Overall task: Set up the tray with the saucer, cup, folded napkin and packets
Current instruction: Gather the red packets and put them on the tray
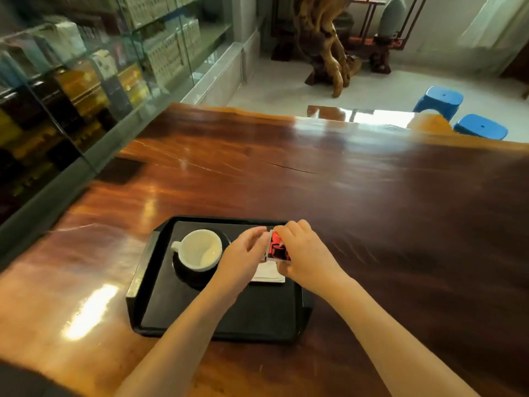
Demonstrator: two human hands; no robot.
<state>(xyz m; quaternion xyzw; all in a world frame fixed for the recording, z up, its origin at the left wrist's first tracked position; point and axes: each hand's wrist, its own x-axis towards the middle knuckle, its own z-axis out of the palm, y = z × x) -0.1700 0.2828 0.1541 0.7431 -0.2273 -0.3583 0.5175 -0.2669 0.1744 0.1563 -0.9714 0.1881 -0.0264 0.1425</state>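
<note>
Black tray (229, 310) sits on the glossy wooden table (343, 181), near edge, with the white cup (200, 249) in its left half. Cup is upright, looks empty, handle pointing left. Dark saucer (186, 275) is directly under the cup, so those two look done. Folded white napkin (269, 275) lies flat on the tray floor just right of the cup, partly hidden under the hands; fold looks finished and placed. Red-and-black packets (277, 249) are right of the cup, over the napkin, held between both hands and tilted on edge. Cannot tell whether their lower edge touches the napkin, or how many there are; looks like a thin stack. Left hand (243, 253) has fingers curled in, pinching the packets' edge on the cup side. Right hand (303, 250) has fingers bent over the far side and top, clamped on the same packets. Judgement: task nearly complete. Saucer, cup and napkin are in; what's left is laying the packets down on or beside the napkin, squaring them up and letting go. Nothing else to fetch is visible near the cup.
</note>
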